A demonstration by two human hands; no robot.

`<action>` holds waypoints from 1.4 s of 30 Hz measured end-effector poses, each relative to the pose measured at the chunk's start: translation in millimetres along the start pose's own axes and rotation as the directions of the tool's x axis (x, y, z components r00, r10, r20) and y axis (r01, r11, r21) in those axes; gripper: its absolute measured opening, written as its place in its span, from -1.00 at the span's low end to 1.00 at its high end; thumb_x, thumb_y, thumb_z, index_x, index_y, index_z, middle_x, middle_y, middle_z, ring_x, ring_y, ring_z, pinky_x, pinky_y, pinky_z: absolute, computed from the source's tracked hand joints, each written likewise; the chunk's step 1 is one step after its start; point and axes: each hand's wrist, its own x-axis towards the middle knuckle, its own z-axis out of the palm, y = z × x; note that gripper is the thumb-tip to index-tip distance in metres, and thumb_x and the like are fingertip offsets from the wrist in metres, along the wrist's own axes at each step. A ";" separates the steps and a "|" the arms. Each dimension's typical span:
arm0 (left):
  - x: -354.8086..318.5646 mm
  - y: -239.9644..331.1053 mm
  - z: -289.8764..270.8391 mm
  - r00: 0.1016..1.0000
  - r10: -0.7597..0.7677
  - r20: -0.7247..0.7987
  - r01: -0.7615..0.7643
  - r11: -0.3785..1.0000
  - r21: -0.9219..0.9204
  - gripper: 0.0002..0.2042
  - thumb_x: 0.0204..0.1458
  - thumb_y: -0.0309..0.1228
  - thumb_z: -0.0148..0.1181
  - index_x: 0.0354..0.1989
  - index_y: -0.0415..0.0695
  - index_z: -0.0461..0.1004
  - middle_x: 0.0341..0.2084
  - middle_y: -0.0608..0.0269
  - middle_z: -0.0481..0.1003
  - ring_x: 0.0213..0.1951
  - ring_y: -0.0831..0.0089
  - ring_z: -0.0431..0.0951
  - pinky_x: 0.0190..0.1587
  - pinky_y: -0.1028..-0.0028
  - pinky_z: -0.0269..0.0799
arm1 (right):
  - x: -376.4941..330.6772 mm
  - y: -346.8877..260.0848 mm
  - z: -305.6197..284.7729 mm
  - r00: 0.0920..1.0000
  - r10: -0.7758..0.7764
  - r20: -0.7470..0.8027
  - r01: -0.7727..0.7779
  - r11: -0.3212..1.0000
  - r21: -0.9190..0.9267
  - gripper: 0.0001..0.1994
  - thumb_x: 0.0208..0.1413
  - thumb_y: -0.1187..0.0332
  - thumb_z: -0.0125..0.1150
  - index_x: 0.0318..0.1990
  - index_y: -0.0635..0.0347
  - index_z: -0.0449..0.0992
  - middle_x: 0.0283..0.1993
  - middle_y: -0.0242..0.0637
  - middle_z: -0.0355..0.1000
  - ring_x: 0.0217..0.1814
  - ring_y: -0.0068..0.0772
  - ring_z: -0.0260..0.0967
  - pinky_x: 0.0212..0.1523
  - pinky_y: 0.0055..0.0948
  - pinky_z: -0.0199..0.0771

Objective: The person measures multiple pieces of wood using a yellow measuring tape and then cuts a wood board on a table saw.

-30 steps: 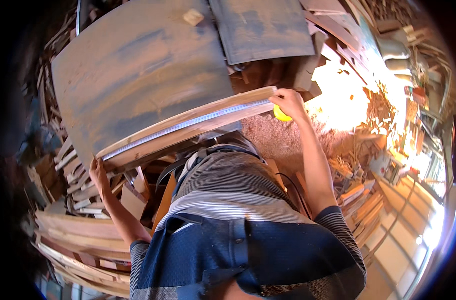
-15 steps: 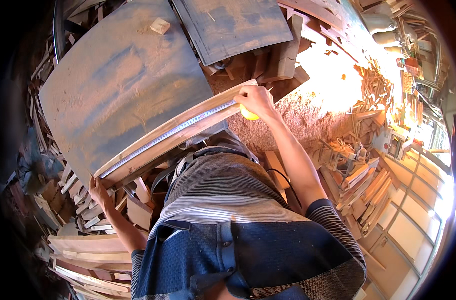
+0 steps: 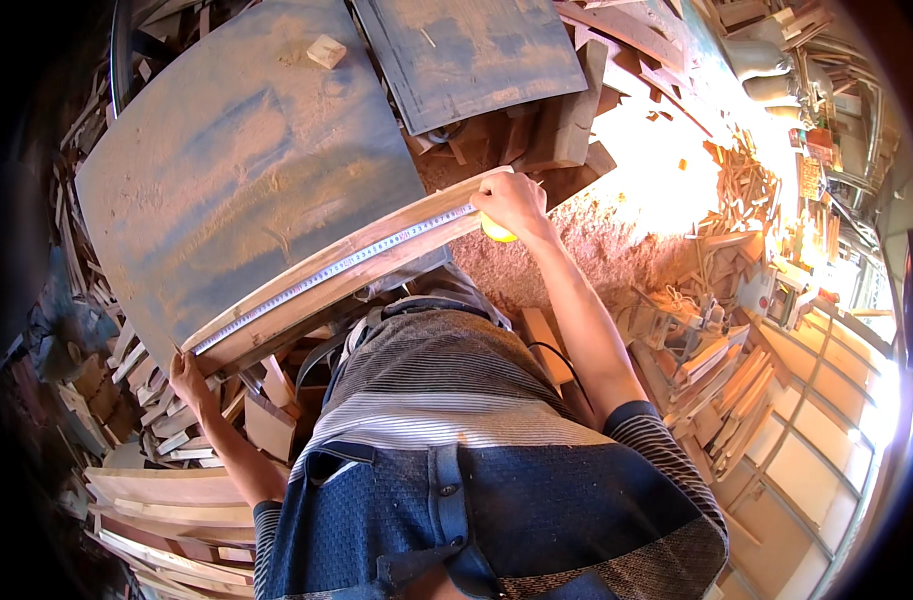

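A long wooden board lies along the near edge of the dusty metal table, slanting up to the right. Stretched along its top is the pale blade of a tape measure. My right hand is closed round the tape measure at the board's far right end; its yellow case shows below the fingers. At the near left end, my left hand pinches the board's corner by the blade's end. Whether those fingers grip the blade's tip too is hidden.
A small wood block sits on the sawdust-covered metal table. Beyond a gap stands a second metal plate. Sawdust covers the floor at right. Stacked boards lie at lower left, and offcuts pile up at right.
Both hands keep their places on the board and tape measure. The view has shifted very slightly; nothing was taken up or let go.
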 end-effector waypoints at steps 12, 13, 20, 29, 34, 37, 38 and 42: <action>2.6 3.0 -7.6 0.995 -0.082 0.061 0.084 0.996 -0.035 -0.86 0.19 -0.42 0.18 -0.38 -0.22 0.53 -0.60 0.52 0.32 -0.53 0.68 0.21 -0.48 0.54 0.09 | -0.7 -4.0 -1.4 0.998 -0.061 -0.006 0.061 0.997 -0.043 -0.74 -0.02 0.11 0.24 -0.36 0.06 0.70 -0.34 -0.10 0.61 -0.22 0.00 0.60 -0.17 -0.06 0.58; 1.8 7.0 -8.8 0.992 -0.102 0.078 0.104 0.994 -0.023 -0.85 0.19 -0.42 0.19 -0.38 -0.21 0.53 -0.60 0.52 0.33 -0.53 0.69 0.21 -0.48 0.55 0.09 | -0.3 -3.4 -1.1 0.998 -0.055 0.001 0.055 0.997 -0.056 -0.74 -0.02 0.11 0.24 -0.37 0.06 0.70 -0.34 -0.09 0.61 -0.22 0.00 0.60 -0.17 -0.07 0.58; 9.3 -3.4 -9.8 0.989 -0.082 0.122 0.093 0.991 -0.093 -0.82 0.18 -0.39 0.19 -0.42 -0.23 0.52 -0.58 0.51 0.37 -0.50 0.69 0.24 -0.46 0.55 0.10 | 4.0 3.6 7.7 0.995 0.016 0.101 -0.004 0.992 -0.124 -0.75 0.01 0.08 0.24 -0.39 0.01 0.70 -0.38 -0.15 0.61 -0.27 -0.09 0.61 -0.23 -0.11 0.58; 5.3 -10.0 -20.9 0.997 -0.062 0.048 0.066 0.994 -0.089 -0.80 0.11 -0.48 0.20 -0.54 -0.11 0.36 -0.59 0.50 0.27 -0.50 0.66 0.17 -0.44 0.52 0.09 | -108.2 50.1 55.0 0.977 0.046 0.208 -0.076 0.987 0.140 -0.72 0.07 0.11 0.32 -0.32 0.15 0.68 -0.40 -0.12 0.59 -0.27 -0.24 0.59 -0.18 -0.18 0.55; -24.2 107.7 1.5 0.997 -0.080 0.021 0.083 0.953 -0.290 -0.89 0.13 -0.49 0.23 -0.20 -0.21 0.54 -0.41 0.37 0.45 -0.33 0.58 0.39 -0.24 0.56 0.31 | -100.8 70.3 40.2 0.883 -0.285 0.372 0.010 0.806 0.592 -0.52 0.08 -0.16 0.31 -0.13 0.09 0.68 -0.21 -0.16 0.63 -0.14 -0.16 0.60 -0.07 -0.21 0.51; -60.5 191.7 43.7 0.946 0.122 0.301 -0.039 0.963 -0.266 -0.84 0.13 -0.52 0.23 -0.13 -0.23 0.57 -0.32 0.31 0.51 -0.22 0.55 0.48 -0.13 0.58 0.38 | -94.5 65.1 25.8 0.816 -0.398 0.420 0.075 0.792 0.605 -0.44 0.07 -0.20 0.32 -0.01 0.09 0.65 -0.11 -0.12 0.63 -0.07 -0.14 0.57 -0.01 -0.27 0.49; -80.5 201.8 69.8 0.908 0.142 0.395 -0.025 0.958 -0.287 -0.83 0.13 -0.48 0.26 -0.14 -0.25 0.57 -0.27 0.32 0.53 -0.20 0.54 0.49 -0.11 0.57 0.39 | -91.5 65.4 27.0 0.812 -0.413 0.412 0.100 0.794 0.600 -0.42 0.06 -0.20 0.33 0.01 0.10 0.63 -0.10 -0.10 0.62 -0.07 -0.13 0.57 -0.01 -0.27 0.48; -152.8 251.6 159.4 0.566 0.499 0.656 -0.706 0.705 0.072 -0.36 -0.10 -0.19 0.50 0.11 -0.30 0.44 0.11 0.00 0.43 0.25 0.16 0.36 0.28 0.13 0.29 | -88.4 65.0 9.9 0.837 -0.369 0.403 0.030 0.767 0.641 -0.35 0.03 -0.13 0.40 0.14 0.18 0.54 -0.08 0.06 0.59 -0.07 -0.15 0.57 -0.01 -0.28 0.50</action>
